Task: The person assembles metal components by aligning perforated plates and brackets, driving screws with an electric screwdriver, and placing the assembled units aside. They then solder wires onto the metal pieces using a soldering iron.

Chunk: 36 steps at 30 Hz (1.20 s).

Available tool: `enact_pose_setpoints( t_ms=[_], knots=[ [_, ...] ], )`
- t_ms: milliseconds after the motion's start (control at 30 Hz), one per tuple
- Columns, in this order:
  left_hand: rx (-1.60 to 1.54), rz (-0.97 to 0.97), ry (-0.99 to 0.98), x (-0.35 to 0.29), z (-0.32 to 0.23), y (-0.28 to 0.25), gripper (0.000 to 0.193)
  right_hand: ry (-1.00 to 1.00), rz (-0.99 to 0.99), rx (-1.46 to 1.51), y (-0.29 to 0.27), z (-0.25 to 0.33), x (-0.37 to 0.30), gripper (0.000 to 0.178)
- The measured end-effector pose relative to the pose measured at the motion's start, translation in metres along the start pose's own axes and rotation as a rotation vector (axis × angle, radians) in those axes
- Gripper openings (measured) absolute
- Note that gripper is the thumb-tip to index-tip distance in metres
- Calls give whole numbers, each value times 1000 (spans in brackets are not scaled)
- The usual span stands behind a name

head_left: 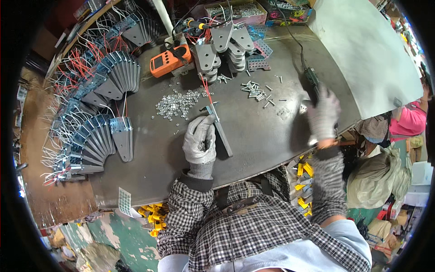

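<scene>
My left hand (200, 139), in a grey glove, pinches a flat grey metal bracket (222, 136) tilted over the table. A small board with red wires is fixed at the bracket's upper end, and a screw sticks out beside the fingertips. At the right side of the table my gloved right hand (324, 114) is closed on a dark corded electric screwdriver (311, 78). Motion blurs this hand, and its fingers partly hide the tool. Loose nuts (177, 104) lie in a heap beyond my left hand. Short screws (256, 91) are scattered between the two hands.
Fanned rows of wired brackets (93, 136) line the left side. Stacked grey brackets (235, 50) and an orange meter (170, 60) stand at the back. A white sheet (362, 54) covers the far right. Yellow parts (155, 216) sit below the table's front edge.
</scene>
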<state>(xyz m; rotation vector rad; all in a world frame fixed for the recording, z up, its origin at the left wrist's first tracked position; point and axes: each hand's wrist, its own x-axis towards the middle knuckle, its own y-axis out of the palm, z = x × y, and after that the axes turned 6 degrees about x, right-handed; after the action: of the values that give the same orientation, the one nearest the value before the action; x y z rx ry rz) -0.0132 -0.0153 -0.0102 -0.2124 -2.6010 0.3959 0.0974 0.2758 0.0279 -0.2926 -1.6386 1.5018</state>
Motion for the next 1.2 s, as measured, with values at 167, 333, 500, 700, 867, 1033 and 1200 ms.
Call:
enact_pose_setpoints(
  t_ms=[167,333,500,700,867,1033,1200],
  knots=[
    [47,-2,118,5,-5,6,37,102,411,807,0,-90,28,46],
    [137,47,32,2,-9,-1,27,363,449,2047,-47,4,6,44],
    [56,25,11,2,-10,2,25,657,317,2720,-27,85,-18,46],
    [80,11,73,3,-7,3,24,848,353,2802,4,98,-21,33],
    [93,35,36,2,-6,0,24,874,370,2816,11,103,-21,33],
    [-258,-4,-84,-7,6,6,31,984,379,2815,10,105,-19,21],
    [-693,-28,-307,-10,15,7,38,987,418,2816,12,105,-19,18]
  ],
)
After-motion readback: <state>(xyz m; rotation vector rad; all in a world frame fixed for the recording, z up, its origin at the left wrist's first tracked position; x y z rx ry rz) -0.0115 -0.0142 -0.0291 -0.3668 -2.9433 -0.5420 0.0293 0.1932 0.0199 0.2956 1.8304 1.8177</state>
